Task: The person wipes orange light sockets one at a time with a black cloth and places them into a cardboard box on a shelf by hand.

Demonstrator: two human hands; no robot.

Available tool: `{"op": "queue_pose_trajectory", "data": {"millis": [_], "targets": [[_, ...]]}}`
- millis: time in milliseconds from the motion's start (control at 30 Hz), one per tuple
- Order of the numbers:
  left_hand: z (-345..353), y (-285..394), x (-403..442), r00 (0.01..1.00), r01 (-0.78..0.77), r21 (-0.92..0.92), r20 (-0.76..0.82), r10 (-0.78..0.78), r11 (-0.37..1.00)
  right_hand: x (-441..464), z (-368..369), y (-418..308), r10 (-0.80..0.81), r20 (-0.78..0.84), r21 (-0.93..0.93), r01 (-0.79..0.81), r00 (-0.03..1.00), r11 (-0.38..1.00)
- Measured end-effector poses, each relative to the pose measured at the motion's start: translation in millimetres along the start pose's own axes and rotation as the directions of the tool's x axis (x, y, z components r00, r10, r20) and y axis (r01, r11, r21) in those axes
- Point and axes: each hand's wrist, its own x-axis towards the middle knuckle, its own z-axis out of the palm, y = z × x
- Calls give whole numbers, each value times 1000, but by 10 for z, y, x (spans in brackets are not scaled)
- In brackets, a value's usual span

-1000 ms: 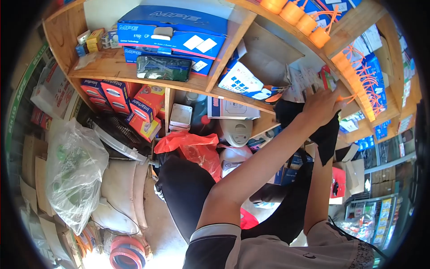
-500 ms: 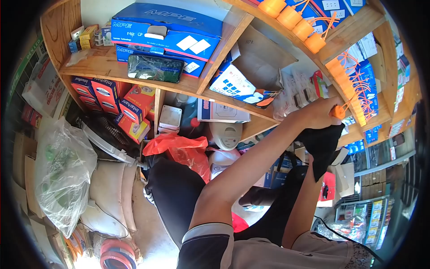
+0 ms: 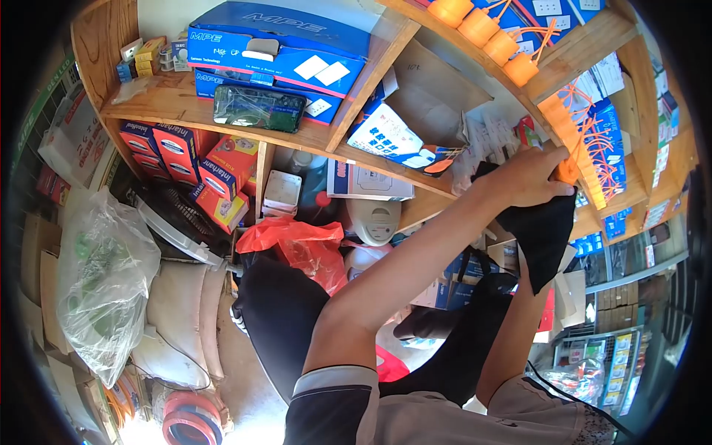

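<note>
Head view: outstretched left hand [image 3: 531, 179] grasps an orange piece [image 3: 567, 170]; right hand hides behind black cloth [image 3: 544, 231], grip unclear.

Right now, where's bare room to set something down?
Brown wooden shelf, between crumpled clear plastic bag and blue cardboard MPE boxes; pale floor, between round red coil and black-trousered left leg. Crowded: around left hand, black cloth, orange plastic pieces.

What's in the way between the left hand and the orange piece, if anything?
Nothing visible: the left hand grips the orange piece. The black cloth hangs below and hides the right hand, so I can't tell about that one.
</note>
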Motion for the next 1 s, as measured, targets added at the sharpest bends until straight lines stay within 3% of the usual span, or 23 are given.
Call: {"op": "queue_pose_trajectory", "data": {"millis": [33, 67, 133, 167, 200, 233, 267, 367, 400, 433, 467, 500, 533, 567, 600, 633, 733, 800, 867, 933, 1000], "targets": [[-9, 1, 6, 1000, -23, 150, 6, 22, 988, -1, 42, -56, 7, 0, 1, -7, 1000, 1000], [27, 34, 15, 1000, -26, 145, 8, 25, 989, -97, 28, -124, 16, 0, 1, -16, 1000, 1000], [41, 164, 18, 952, 133, 362, -306, -17, 923, -72, 66, -155, 34, -1, 10, -34, 999, 999], [5, 213, 45, 952, 134, 368, -306, -17, 920, -46, 114, -201, 40, 0, 20, -40, 999, 999], [-129, 377, 83, 947, 311, 321, -185, -263, 895, -93, 121, -261, 46, 2, 33, -46, 999, 998], [-206, 447, 102, 870, 482, 295, -52, -490, 825, -101, 161, -330, 49, 7, 45, -50, 999, 998], [-222, 432, 107, 870, 484, 296, -57, -491, 824, -118, 145, -324, 53, 11, 53, -54, 999, 997], [-132, 155, 121, 918, 380, 261, 12, -397, 887, -100, 112, -251, 64, 13, 61, -64, 998, 996], [-90, -10, 77, 989, 148, 238, -11, -150, 960, -94, 108, -238, 68, 15, 63, -69, 998, 996], [-76, -55, 50, 994, -93, 217, -40, 104, 972, -94, 121, -303, 69, 16, 57, -70, 998, 996], [-37, -88, 46, 994, -94, 211, -39, 105, 973, -93, 148, -397, 225, 59, 414, -229, 972, 881], [-70, -53, 31, 985, -131, 223, -81, 153, 966, -67, 155, -453, 349, 153, 705, -349, 925, 618], [-105, -24, 5, 972, -166, 237, -121, 199, 957, -22, 112, -443, 352, 150, 703, -351, 924, 619], [-126, 7, -14, 974, -165, 228, -117, 196, 959, 13, 48, -419, 161, 110, 158, -177, 981, 971], [-252, 201, -10, 998, 65, 262, -10, -65, 963, 27, 4, -387, -22, 198, -444, 109, 980, 889], [-307, 298, 3, 944, 276, 319, 89, -319, 907, 25, -12, -373, -10, 192, -456, 99, 981, 884], [-214, 6, 110, 915, 342, 224, 141, -377, 913, 26, -6, -462, 26, 71, -415, 6, 997, 910], [-218, -115, 77, 937, 297, 102, 160, -311, 949, 37, 55, -566, 44, -8, -380, -44, 999, 924], [-270, -145, 35, 1000, -10, -67, 22, 11, 998, 93, 103, -620, 54, -61, -376, -74, 997, 924], [-250, -132, 49, 990, -142, -69, -17, 141, 987, 188, 60, -596, -185, -200, -179, 149, 962, 972], [-198, -212, 67, 997, -74, -141, -49, 68, 987, 224, -26, -569, -86, -144, -146, 64, 986, 987]]}}
